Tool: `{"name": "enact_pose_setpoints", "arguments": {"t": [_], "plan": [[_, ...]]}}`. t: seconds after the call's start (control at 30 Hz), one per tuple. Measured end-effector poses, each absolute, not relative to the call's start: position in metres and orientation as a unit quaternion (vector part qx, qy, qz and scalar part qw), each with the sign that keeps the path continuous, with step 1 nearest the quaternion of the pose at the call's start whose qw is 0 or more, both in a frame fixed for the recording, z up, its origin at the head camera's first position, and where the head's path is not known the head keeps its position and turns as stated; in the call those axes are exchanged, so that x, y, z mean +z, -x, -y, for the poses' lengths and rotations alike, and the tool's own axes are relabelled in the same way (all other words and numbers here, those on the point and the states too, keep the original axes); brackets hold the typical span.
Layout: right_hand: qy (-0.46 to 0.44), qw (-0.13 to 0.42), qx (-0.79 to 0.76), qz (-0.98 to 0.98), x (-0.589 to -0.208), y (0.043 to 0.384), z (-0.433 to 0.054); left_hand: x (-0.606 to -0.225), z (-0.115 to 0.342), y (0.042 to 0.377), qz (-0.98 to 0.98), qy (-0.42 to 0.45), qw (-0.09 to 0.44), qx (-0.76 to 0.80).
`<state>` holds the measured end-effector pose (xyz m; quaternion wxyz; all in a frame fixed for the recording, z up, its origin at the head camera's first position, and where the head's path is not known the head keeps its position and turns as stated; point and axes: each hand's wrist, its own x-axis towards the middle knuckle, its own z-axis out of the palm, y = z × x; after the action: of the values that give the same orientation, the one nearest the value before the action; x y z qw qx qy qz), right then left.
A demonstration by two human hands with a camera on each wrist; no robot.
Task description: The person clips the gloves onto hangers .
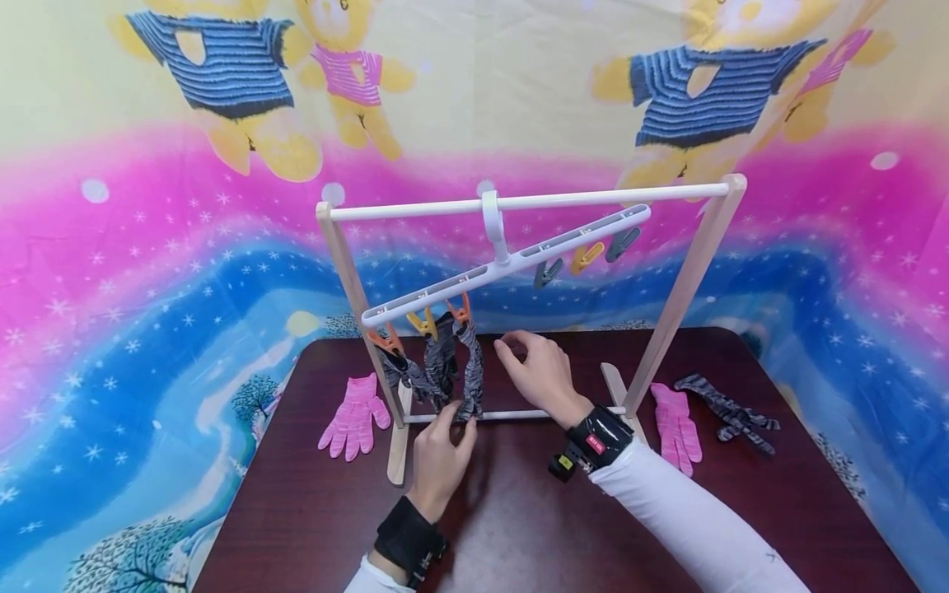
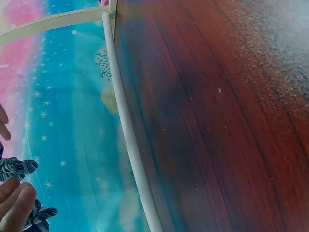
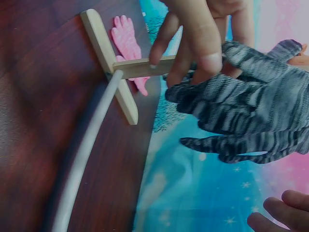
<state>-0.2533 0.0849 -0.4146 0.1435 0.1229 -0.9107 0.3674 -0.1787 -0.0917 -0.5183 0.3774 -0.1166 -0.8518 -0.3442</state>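
Observation:
A white clip hanger (image 1: 507, 265) hangs tilted, its left end lower. Three dark grey striped gloves hang from its left half, held by an orange clip (image 1: 385, 339), a yellow clip (image 1: 424, 323) and another orange clip (image 1: 460, 309). My left hand (image 1: 442, 457) is at the lower end of the rightmost glove (image 1: 472, 371), pinching its finger ends between thumb and fingers. In the right wrist view that glove (image 3: 270, 96) spreads out beneath the hand's fingertips. My right hand (image 1: 539, 375) hovers just right of the gloves, fingers loosely bent, holding nothing.
The hanger's hook sits on a white-barred wooden rack (image 1: 685, 288) with a low crossbar (image 1: 511, 414). Bare grey and yellow clips (image 1: 587, 258) hang at right. Pink gloves lie left (image 1: 356, 416) and right (image 1: 675, 428) on the dark table, beside a grey striped glove (image 1: 730, 412).

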Motion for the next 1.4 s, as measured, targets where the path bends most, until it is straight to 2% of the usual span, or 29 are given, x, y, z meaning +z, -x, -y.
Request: {"name": "enact_pose_setpoints", "arguments": {"t": [0.5, 0.73, 1.03, 1.4], "plan": [[-0.115, 0.119, 0.360, 0.918, -0.442, 0.247, -0.093, -0.522, 0.093, 0.174, 0.870, 0.106, 0.363, -0.316], [-0.119, 0.107, 0.351, 0.923, -0.458, 0.243, -0.098, -0.525, 0.096, 0.171, 0.883, 0.098, 0.332, -0.315], [-0.114, 0.106, 0.336, 0.929, -0.476, 0.235, -0.101, -0.531, 0.099, 0.168, 0.889, 0.112, 0.327, -0.301], [-0.107, 0.094, 0.307, 0.941, -0.489, 0.226, -0.109, -0.535, 0.100, 0.166, 0.908, 0.106, 0.289, -0.282]]}}
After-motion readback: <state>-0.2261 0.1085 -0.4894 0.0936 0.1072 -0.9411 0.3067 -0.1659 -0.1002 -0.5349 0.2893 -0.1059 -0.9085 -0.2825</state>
